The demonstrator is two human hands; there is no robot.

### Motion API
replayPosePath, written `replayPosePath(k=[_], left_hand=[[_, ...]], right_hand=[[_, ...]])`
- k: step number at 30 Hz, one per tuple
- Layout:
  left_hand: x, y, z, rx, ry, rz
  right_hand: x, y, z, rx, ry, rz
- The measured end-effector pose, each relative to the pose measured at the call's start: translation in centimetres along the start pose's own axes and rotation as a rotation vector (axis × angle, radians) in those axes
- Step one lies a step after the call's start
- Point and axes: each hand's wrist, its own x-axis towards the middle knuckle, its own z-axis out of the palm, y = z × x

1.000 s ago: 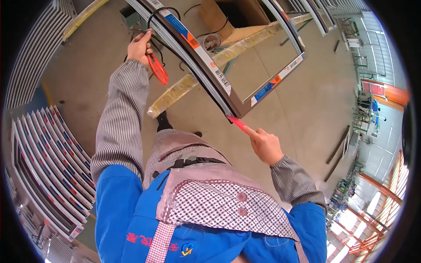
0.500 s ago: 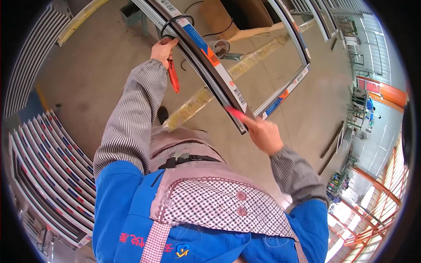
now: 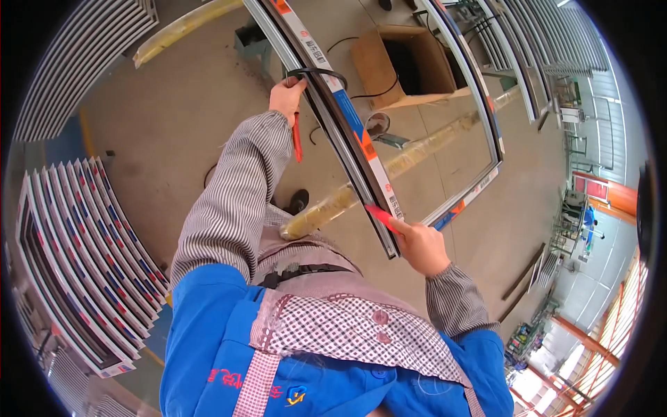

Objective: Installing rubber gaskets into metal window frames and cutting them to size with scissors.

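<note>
The far end of the window frame is cut off by the upper rim of the view; its near end lies before the person, above a yellow-wrapped bar. The left hand has its fingers closed on a red tool, which hangs down; its working part is hidden, so I cannot tell its kind. These fingertips are also partly hidden where they meet the black strip, which loops over the frame. The right hand has its fingers clamped on a pink tool, whose tip on the frame's edge is hard to make out. Compared with one second ago, this tool is farther from the frame's near corner, and the loop looks flatter.
</note>
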Motion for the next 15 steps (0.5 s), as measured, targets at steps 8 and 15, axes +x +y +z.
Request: replayPosePath(k=[8, 15], left_hand=[[3.5, 1.9, 0.3, 0.265, 0.091, 0.194], [8.1, 3.8, -7.1, -0.802, -0.231, -0.205]], right_hand=[[20.8, -6.4, -6.2, -0.012, 0.299, -0.09], [26.6, -9.3, -9.4, 0.049, 0.186, -0.013]])
